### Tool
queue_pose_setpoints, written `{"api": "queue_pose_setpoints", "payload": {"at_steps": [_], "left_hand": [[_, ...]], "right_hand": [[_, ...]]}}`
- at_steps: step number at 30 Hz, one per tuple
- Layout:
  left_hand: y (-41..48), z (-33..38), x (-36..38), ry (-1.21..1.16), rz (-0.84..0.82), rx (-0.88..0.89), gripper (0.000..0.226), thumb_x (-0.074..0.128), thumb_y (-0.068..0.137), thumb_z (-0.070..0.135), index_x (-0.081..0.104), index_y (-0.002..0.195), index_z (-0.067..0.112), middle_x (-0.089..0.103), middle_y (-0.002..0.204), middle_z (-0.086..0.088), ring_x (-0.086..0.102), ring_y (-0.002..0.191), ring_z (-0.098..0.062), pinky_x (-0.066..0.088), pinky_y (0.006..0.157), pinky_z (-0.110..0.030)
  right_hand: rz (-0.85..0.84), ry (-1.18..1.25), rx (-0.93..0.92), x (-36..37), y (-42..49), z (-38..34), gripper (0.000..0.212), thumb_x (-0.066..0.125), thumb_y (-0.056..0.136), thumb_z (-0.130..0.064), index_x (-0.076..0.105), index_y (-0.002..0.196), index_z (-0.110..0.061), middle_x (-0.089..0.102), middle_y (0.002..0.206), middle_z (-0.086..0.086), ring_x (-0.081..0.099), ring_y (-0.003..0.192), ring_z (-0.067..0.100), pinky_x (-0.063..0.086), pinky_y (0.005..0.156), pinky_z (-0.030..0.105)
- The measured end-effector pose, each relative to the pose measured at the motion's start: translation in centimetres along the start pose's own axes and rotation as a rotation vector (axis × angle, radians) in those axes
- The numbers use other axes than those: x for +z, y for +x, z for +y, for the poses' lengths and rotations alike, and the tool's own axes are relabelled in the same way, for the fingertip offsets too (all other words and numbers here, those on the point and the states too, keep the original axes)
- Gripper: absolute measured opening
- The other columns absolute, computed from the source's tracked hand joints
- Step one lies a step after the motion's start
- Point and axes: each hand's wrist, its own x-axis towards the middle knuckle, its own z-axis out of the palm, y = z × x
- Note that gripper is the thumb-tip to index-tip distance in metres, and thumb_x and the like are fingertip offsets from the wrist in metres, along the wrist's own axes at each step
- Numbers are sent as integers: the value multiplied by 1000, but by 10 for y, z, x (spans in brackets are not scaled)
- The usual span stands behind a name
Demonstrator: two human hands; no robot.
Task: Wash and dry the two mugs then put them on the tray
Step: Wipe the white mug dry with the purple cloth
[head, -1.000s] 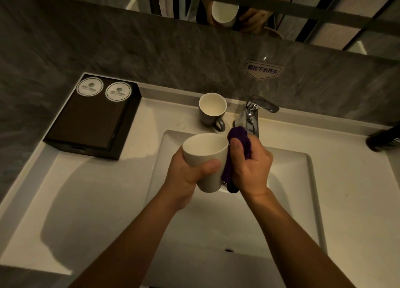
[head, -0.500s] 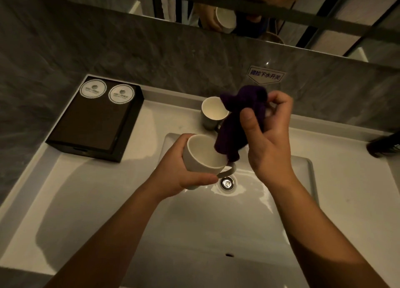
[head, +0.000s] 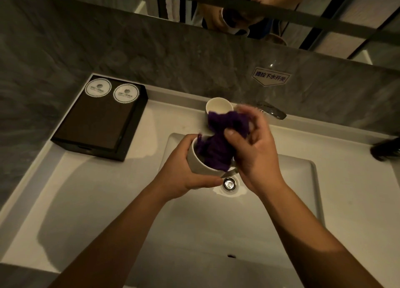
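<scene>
My left hand (head: 184,170) grips a white mug (head: 199,165), tilted with its mouth toward the right, above the sink basin (head: 281,222). My right hand (head: 253,149) holds a purple cloth (head: 220,136), and the cloth's lower part is stuffed inside the mug's mouth. A second white mug (head: 218,108) stands upright on the counter behind the basin, left of the faucet (head: 272,112), partly hidden by the cloth. The dark tray (head: 99,123) rests on the counter at the far left and carries two round paper coasters.
The drain (head: 229,183) lies right under the held mug. A grey stone wall with a sticker (head: 270,76) and a mirror rise behind the counter. A dark object (head: 385,149) pokes in at the right edge. The white counter (head: 75,201) stretches left of the basin.
The cloth was pressed against the mug's outer side, then lifted above it; now my right hand has pushed it down into the mug. The mug has tilted toward the right.
</scene>
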Motion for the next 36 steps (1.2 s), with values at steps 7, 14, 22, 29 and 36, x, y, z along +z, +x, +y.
{"api": "queue_pose_setpoints", "payload": {"at_steps": [7,14,22,29,36], "left_hand": [[-3,1,-6,68,-45,16,88,99,60,27,46,127,48,56,118,37,61,115,2,61,85,-26],[-1,-2,-7,77,-91,-5,86,99,61,28,48,129,46,59,119,31,62,113,1,61,84,-26],[1,-1,-9,133,-208,-62,85,95,57,45,50,129,45,64,118,20,66,109,-12,63,84,-31],[3,6,15,417,-137,-69,83,90,56,57,45,125,44,63,114,18,66,95,-7,63,81,-39],[3,5,18,613,-212,-122,109,89,54,66,34,144,39,54,133,16,59,110,-12,59,89,-37]], "right_hand": [[-168,-568,-36,-22,1,-4,37,83,81,-2,60,98,-25,65,95,-13,63,92,9,54,77,22],[-515,-852,53,-32,3,-15,25,75,88,-24,69,112,-27,68,110,-8,67,104,14,58,90,45],[-575,-745,235,-25,-5,-23,17,59,103,-22,69,115,-17,75,103,0,70,97,18,58,90,42],[-168,-629,252,-11,-18,2,13,72,94,-25,72,97,-12,76,86,11,72,82,28,59,77,45],[-38,-624,289,-11,-32,16,20,80,87,-22,63,96,-16,70,90,11,68,81,26,59,69,41]]}}
